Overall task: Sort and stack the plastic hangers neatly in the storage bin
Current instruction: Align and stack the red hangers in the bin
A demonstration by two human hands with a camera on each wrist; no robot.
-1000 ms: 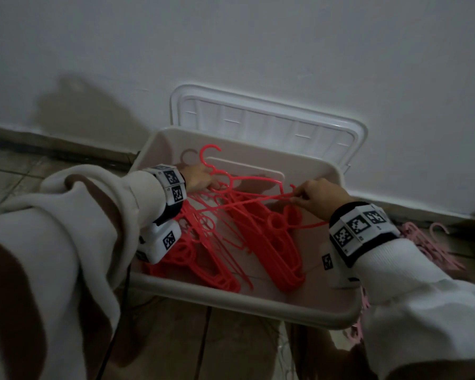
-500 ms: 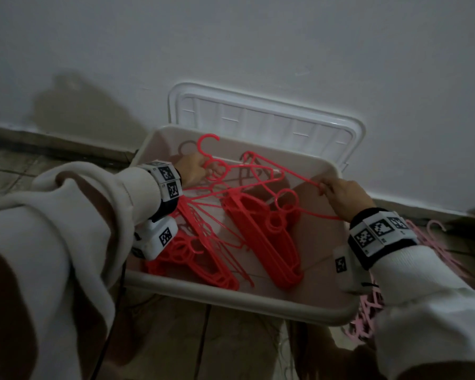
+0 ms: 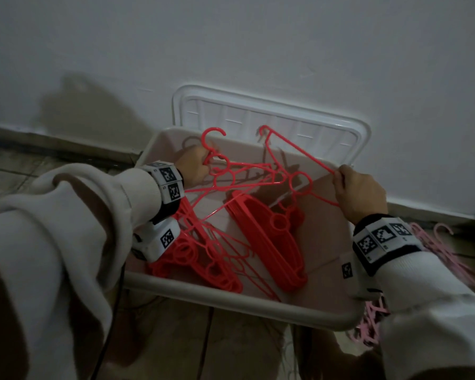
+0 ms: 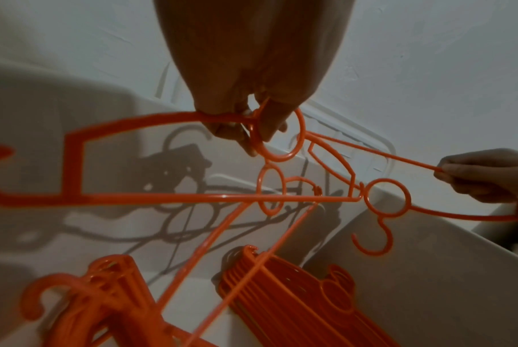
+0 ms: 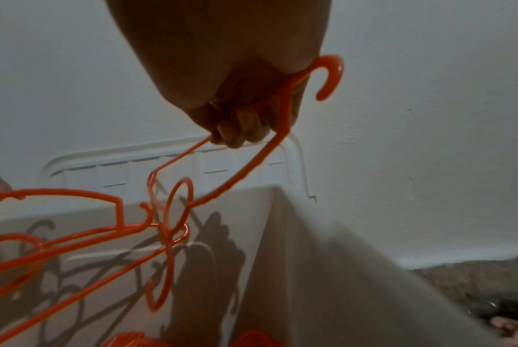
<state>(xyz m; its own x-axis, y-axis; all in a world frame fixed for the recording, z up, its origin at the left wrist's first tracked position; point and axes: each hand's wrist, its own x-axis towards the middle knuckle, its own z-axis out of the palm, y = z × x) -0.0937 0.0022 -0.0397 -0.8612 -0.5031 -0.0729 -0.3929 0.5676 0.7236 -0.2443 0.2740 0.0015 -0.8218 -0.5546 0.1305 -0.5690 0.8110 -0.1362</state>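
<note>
A white storage bin (image 3: 239, 305) stands on the floor against the wall. Inside lie a neat stack of red hangers (image 3: 272, 239) in the middle and a looser pile (image 3: 203, 256) at the left. My left hand (image 3: 195, 165) grips the neck of a red hanger (image 4: 174, 119) above the bin's far left. My right hand (image 3: 354, 187) pinches the end of another red hanger (image 3: 299, 157) above the bin's right rim. The two lifted hangers are hooked together at their rings (image 4: 388, 199).
The bin's white lid (image 3: 272, 124) leans on the wall behind it. Pink hangers (image 3: 436, 242) lie on the floor to the right of the bin, some (image 3: 368, 325) near its front right corner. The tiled floor (image 3: 39, 171) runs to the left.
Both hands have risen and moved apart. The right hand pulled its hanger rightward and up out of the pile; the left lifted its hanger toward the bin's far wall.
</note>
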